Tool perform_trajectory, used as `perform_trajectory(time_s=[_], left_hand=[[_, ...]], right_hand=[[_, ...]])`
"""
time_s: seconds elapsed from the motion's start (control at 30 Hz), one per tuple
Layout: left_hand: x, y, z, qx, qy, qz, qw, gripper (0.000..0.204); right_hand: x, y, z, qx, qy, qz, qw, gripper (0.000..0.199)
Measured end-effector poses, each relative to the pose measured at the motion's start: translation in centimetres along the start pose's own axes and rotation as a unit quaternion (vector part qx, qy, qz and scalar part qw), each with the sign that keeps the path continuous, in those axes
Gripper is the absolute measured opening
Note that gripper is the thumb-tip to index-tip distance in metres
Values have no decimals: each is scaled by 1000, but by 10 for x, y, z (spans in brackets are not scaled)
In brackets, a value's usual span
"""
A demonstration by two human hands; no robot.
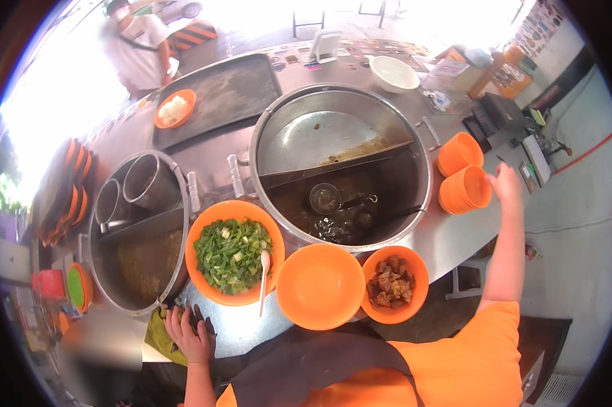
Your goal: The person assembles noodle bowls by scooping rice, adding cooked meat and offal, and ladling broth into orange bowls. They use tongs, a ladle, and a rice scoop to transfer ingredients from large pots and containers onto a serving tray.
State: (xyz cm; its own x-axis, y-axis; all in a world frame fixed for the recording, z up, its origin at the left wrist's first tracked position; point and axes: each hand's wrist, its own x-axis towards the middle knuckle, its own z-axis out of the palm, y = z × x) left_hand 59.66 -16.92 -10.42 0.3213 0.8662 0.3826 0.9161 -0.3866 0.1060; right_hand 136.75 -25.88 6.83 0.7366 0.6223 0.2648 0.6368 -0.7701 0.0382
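My left hand point(189, 334) lies with fingers spread over a dark thing and an olive-green cloth point(158, 339) at the counter's near edge. On the far right my right arm is stretched out. My right hand point(505, 182) is beside a stack of orange bowls point(470, 191), its fingers bent near the rims. A thin dark tip shows above these fingers; what they grip is unclear. Before me stand an orange bowl of chopped green onions point(221, 261) with a white spoon point(264, 275), an empty orange bowl point(321, 286) and an orange bowl of brown meat chunks point(392, 281).
A large divided pot point(255, 152) holds dark liquid and ladles point(325, 199). Left of it stands another divided pot point(94, 261) with metal cylinders. Behind are a black tray point(231, 95), an orange bowl with white food point(175, 110) and a white bowl point(394, 73). A person point(136, 51) stands beyond.
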Motion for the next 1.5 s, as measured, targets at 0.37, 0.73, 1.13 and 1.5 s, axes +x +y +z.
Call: perform_trajectory(time_s=[0.37,0.73,1.13,1.5], left_hand=[[0,-1,-5,-29,22,-30,999,43],[-17,-4,3,-64,-60,-134,987,48],[-10,-7,4,-62,16,21,998,36],[-11,-7,4,-54,32,24,998,33]], right_hand=[[45,115,112,162,-78,-19,984,21],[53,106,98,239,-154,0,959,20],[15,41,34,229,-184,108,950,11],[-6,9,6,-72,77,-119,987,20]])
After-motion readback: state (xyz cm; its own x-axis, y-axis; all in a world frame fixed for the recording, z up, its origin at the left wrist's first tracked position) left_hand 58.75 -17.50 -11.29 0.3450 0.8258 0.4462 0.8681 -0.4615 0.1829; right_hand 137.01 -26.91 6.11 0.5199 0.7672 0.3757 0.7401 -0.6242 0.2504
